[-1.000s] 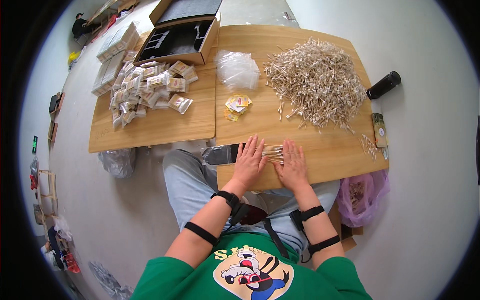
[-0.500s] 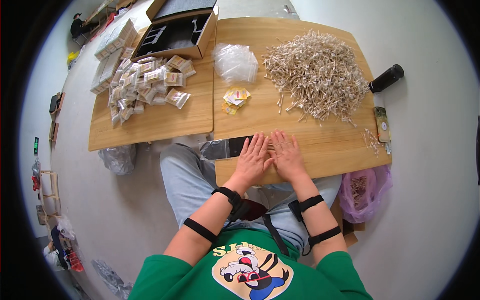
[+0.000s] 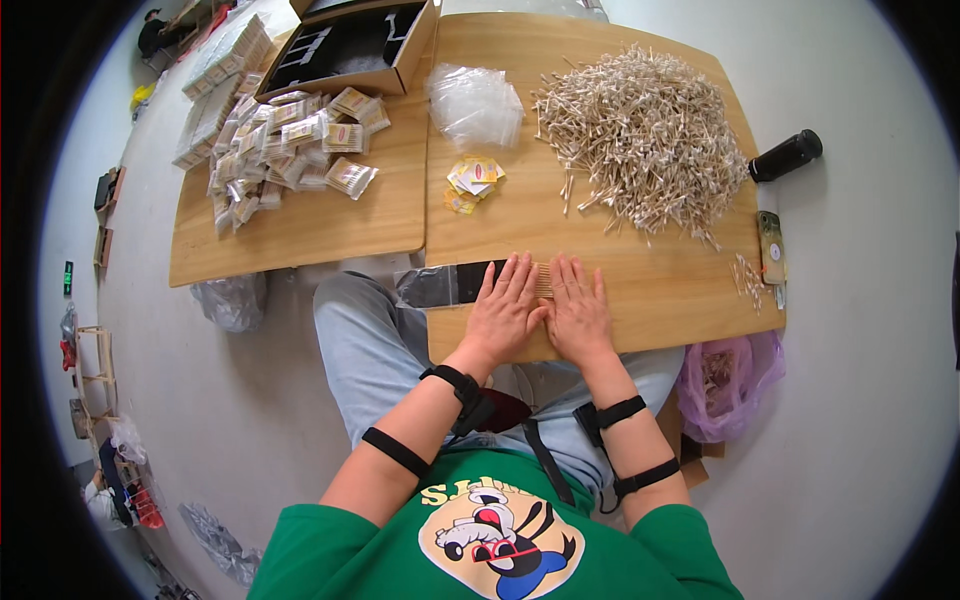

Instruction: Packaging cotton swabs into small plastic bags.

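Swabs (image 3: 544,281) show between left hand (image 3: 504,312) and right hand (image 3: 580,312), both palm-down, outstretched, gripping nothing; the left overlaps 1 black strip (image 3: 474,283).

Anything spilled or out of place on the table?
A few loose swabs lie apart from the big swab heap, near the phone at the right edge of the table. Possibly strays, possibly set aside.

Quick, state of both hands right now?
Left hand: open, flat, partly over the black strip.
Right hand: open, flat, swabs showing at its left.
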A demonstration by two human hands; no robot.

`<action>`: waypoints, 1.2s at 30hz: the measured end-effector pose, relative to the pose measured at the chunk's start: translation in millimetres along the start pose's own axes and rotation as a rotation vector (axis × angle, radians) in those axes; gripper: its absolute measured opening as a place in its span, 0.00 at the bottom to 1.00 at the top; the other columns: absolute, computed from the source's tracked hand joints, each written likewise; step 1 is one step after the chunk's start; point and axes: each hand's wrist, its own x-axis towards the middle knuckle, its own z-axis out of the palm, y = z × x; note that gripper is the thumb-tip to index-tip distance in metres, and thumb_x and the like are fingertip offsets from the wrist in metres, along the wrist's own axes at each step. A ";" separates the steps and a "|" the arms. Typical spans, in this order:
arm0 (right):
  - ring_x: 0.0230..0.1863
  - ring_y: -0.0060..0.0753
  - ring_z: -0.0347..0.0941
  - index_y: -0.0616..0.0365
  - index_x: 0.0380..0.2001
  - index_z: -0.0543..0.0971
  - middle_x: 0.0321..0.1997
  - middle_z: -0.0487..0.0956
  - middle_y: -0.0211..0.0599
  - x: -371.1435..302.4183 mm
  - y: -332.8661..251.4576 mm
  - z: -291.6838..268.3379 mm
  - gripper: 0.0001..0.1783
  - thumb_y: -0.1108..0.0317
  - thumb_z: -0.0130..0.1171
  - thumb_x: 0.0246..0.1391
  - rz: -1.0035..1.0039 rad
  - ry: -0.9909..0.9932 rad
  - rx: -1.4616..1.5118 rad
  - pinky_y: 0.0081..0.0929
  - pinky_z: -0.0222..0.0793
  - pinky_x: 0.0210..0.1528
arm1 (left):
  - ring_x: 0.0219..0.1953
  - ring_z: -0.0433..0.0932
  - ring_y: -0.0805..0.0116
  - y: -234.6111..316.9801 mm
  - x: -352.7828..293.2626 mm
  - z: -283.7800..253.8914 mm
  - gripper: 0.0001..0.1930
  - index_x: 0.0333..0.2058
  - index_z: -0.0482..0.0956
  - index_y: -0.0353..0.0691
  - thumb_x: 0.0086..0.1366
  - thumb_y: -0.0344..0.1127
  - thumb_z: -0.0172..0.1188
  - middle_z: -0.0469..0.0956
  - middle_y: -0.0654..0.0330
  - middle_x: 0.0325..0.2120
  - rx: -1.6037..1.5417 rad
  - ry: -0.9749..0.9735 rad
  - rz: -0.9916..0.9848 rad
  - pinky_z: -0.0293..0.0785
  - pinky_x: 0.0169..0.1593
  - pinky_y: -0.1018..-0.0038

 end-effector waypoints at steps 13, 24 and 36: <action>0.40 0.46 0.73 0.55 0.28 0.78 0.33 0.76 0.37 35.4 20.2 -8.1 0.03 0.71 0.64 0.49 -0.011 0.159 0.390 0.39 0.71 0.42 | 0.74 0.46 0.61 -0.3 -2.2 1.4 0.35 0.69 0.56 0.38 0.71 0.52 0.47 0.51 0.55 0.72 -0.007 0.027 0.015 0.38 0.74 0.57; 0.37 0.49 0.79 0.56 0.30 0.83 0.32 0.81 0.44 73.3 18.4 -29.6 0.06 0.70 0.59 0.48 -0.279 -0.225 0.088 0.42 0.76 0.40 | 0.74 0.47 0.62 -0.6 -2.1 -1.7 0.34 0.69 0.55 0.38 0.72 0.53 0.43 0.52 0.56 0.72 0.031 0.028 0.011 0.38 0.74 0.57; 0.37 0.49 0.77 0.58 0.25 0.79 0.31 0.78 0.44 12.6 121.3 -56.4 0.03 0.71 0.59 0.47 -0.141 -0.217 -0.052 0.43 0.74 0.38 | 0.73 0.50 0.61 3.4 3.0 6.6 0.35 0.69 0.54 0.36 0.69 0.48 0.50 0.54 0.56 0.71 -0.081 0.087 -0.006 0.39 0.74 0.57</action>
